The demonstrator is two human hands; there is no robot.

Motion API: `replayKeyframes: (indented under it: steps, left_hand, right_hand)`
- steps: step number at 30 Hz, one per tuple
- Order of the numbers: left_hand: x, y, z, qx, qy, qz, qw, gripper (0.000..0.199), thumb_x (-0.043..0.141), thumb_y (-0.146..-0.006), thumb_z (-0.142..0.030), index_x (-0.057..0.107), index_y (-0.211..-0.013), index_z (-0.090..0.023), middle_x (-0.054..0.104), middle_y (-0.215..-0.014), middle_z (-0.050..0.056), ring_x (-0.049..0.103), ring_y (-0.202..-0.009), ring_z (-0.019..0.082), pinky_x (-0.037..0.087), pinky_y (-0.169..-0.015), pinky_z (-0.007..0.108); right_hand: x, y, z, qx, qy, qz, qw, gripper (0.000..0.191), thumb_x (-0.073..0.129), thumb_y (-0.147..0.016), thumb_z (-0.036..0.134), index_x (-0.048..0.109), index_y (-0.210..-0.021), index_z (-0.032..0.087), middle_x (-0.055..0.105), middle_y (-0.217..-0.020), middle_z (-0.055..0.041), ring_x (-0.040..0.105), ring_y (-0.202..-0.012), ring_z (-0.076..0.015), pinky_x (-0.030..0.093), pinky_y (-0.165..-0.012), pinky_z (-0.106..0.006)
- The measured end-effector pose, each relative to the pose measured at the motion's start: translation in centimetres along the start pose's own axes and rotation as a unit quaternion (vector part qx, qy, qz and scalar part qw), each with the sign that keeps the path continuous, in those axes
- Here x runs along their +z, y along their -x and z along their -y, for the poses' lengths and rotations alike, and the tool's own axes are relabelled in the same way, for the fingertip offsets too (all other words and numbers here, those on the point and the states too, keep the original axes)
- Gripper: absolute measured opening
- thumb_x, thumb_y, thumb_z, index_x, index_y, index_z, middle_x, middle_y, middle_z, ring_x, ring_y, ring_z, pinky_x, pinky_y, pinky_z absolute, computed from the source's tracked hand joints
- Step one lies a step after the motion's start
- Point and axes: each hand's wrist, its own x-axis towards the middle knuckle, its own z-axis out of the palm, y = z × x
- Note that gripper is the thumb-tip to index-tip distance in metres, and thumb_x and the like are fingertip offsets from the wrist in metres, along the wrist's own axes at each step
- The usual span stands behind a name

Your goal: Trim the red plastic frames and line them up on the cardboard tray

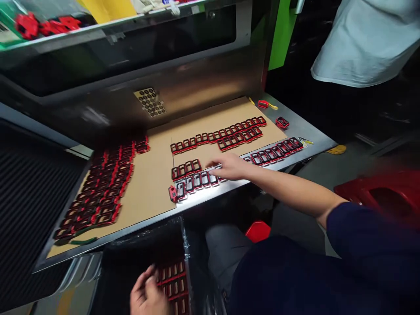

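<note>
My right hand reaches over the front row of red and black frames on the table's metal edge. Its fingers are bent over the frames, and whether they grip one is unclear. Low in the view, my left hand is blurred beside more red and black frames in a dark, plastic-lined container below the table; its fingers are smeared by motion. Further rows lie on the brown board, with a dense group at its left.
A red part with yellow strips and another red piece lie at the table's right end. A green tool is at the front left. Above runs a shelf. A person's light shirt shows upper right.
</note>
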Motion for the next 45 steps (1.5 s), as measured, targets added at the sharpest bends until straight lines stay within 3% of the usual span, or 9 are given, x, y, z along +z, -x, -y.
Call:
replayKeyframes:
  steps: [3, 8, 14, 19, 23, 26, 33, 39, 45]
  left_hand:
    - [2.9, 1.7, -0.9, 0.11, 0.038, -0.082, 0.99, 0.035, 0.055, -0.089, -0.048, 0.067, -0.108, -0.021, 0.073, -0.113, 0.009, 0.068, -0.109, 0.03, 0.055, -0.098, 0.046]
    - [6.9, 4.1, -0.4, 0.153, 0.057, 0.012, 0.986, 0.036, 0.057, -0.087, -0.047, 0.073, -0.105, -0.02, 0.074, -0.113, 0.011, 0.069, -0.11, 0.029, 0.054, -0.1, 0.045]
    - [7.1, 4.6, 0.5, 0.114, 0.07, 0.02, 0.991, 0.035, 0.059, -0.085, -0.047, 0.074, -0.099, -0.019, 0.075, -0.11, 0.012, 0.07, -0.108, 0.03, 0.055, -0.098, 0.045]
    - [5.5, 1.1, -5.2, 0.175, 0.03, -0.022, 0.984, 0.035, 0.054, -0.086, -0.045, 0.073, -0.1, -0.019, 0.075, -0.108, 0.011, 0.07, -0.104, 0.028, 0.054, -0.096, 0.043]
    - [4.0, -3.0, -12.0, 0.212, -0.031, -0.082, 0.973, 0.037, 0.052, -0.084, -0.043, 0.071, -0.105, -0.018, 0.074, -0.11, 0.011, 0.069, -0.103, 0.027, 0.054, -0.095, 0.04]
    - [4.2, -5.4, -16.2, 0.226, -0.067, -0.034, 0.971, 0.042, 0.049, -0.087, -0.045, 0.068, -0.114, -0.018, 0.072, -0.117, 0.011, 0.07, -0.1, 0.024, 0.055, -0.09, 0.036]
    - [7.7, -13.6, -22.9, 0.182, -0.337, 0.074, 0.921, 0.053, 0.05, -0.089, -0.048, 0.062, -0.128, -0.014, 0.062, -0.136, 0.021, 0.057, -0.126, 0.04, 0.046, -0.102, 0.053]
    - [11.9, -19.2, -24.7, 0.111, -0.42, 0.147, 0.889, 0.055, 0.074, -0.068, -0.051, 0.069, -0.109, -0.015, 0.07, -0.12, 0.023, 0.064, -0.114, 0.045, 0.051, -0.091, 0.054]
    - [12.1, -21.1, -24.5, 0.088, -0.404, 0.203, 0.888, 0.032, 0.076, -0.064, -0.042, 0.07, -0.084, -0.018, 0.074, -0.079, 0.011, 0.07, -0.075, 0.027, 0.051, -0.063, 0.033]
  right_hand:
    - [0.7, -6.7, 1.7, 0.006, 0.094, 0.054, 0.994, 0.027, 0.062, -0.09, 0.025, 0.074, -0.114, 0.026, 0.069, -0.123, -0.003, 0.062, -0.117, -0.0213, 0.048, -0.097, -0.029]
    - [3.6, -10.7, 3.5, 0.032, 0.146, 0.097, 0.984, 0.025, 0.066, -0.085, 0.021, 0.077, -0.107, 0.018, 0.071, -0.117, -0.0117, 0.063, -0.115, -0.0287, 0.053, -0.092, -0.037]
    - [4.4, -11.8, 3.5, 0.07, 0.17, 0.134, 0.974, 0.032, 0.064, -0.095, 0.038, 0.07, -0.112, 0.011, 0.07, -0.116, -0.0126, 0.065, -0.11, -0.0235, 0.052, -0.097, -0.044]
    - [2.3, -11.1, 3.2, 0.089, 0.16, 0.077, 0.98, 0.04, 0.056, -0.096, 0.044, 0.073, -0.109, 0.01, 0.071, -0.113, -0.0194, 0.065, -0.112, -0.0295, 0.05, -0.093, -0.038]
    - [-0.3, -7.2, 3.9, 0.073, 0.143, 0.008, 0.987, 0.044, 0.054, -0.093, 0.058, 0.073, -0.107, 0.021, 0.072, -0.109, -0.0092, 0.064, -0.108, -0.0271, 0.047, -0.087, -0.033]
    - [-1.1, -1.3, 4.0, 0.037, 0.115, -0.023, 0.992, 0.039, 0.057, -0.091, 0.058, 0.072, -0.1, 0.023, 0.072, -0.098, -0.0033, 0.063, -0.097, -0.0207, 0.042, -0.079, -0.027]
    - [3.3, 13.9, 1.1, 0.007, -0.173, 0.002, 0.985, 0.026, 0.075, -0.08, 0.043, 0.071, -0.083, 0.018, 0.067, -0.082, -0.0011, 0.057, -0.078, -0.0138, 0.038, -0.072, -0.024]
    - [6.4, 18.1, -0.2, 0.143, -0.318, 0.032, 0.937, 0.036, 0.071, -0.08, 0.051, 0.072, -0.085, 0.015, 0.064, -0.08, -0.0021, 0.052, -0.069, -0.0121, 0.038, -0.063, -0.023]
    - [7.2, 19.4, -0.7, 0.182, -0.346, 0.059, 0.918, 0.041, 0.07, -0.08, 0.055, 0.071, -0.087, 0.014, 0.064, -0.082, -0.0032, 0.053, -0.073, -0.0139, 0.039, -0.067, -0.025]
